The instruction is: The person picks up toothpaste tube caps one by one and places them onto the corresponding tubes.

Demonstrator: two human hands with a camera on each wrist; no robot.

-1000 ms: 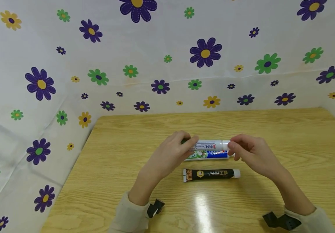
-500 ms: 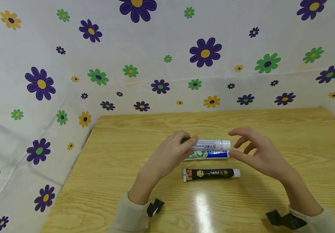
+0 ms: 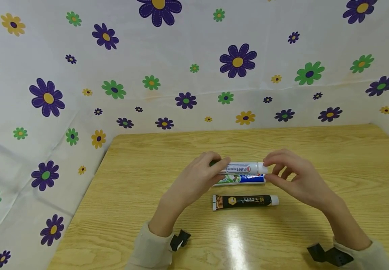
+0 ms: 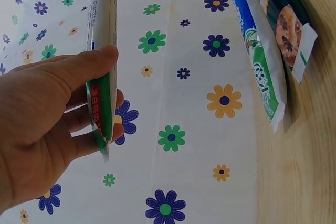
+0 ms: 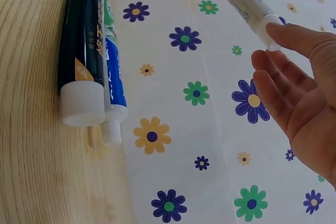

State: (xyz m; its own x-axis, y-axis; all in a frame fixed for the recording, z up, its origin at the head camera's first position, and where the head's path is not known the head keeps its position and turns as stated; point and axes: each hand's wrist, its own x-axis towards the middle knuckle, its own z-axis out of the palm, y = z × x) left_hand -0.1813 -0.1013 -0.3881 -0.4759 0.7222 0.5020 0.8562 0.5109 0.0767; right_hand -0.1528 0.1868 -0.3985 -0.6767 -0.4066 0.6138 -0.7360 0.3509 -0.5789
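Note:
My left hand grips a white toothpaste tube with green at its tail, held level above the table in the head view. In the left wrist view the thumb lies along the tube and the fingers curl behind it. At the tube's right end, the thumb and a finger of my right hand pinch the white cap. The right wrist view shows the thumb against this cap, the other fingers loosely bent. A blue, green and white toothpaste tube lies partly hidden below the held one.
A black toothpaste tube with a white cap lies nearer on the wooden table. White cloth printed with flowers stands behind the table and along its sides. Black straps sit at both sleeve cuffs.
My right hand held the cap, opened its fingers away from it, and has now come back to pinch it. The left hand and the tube have stayed almost still.

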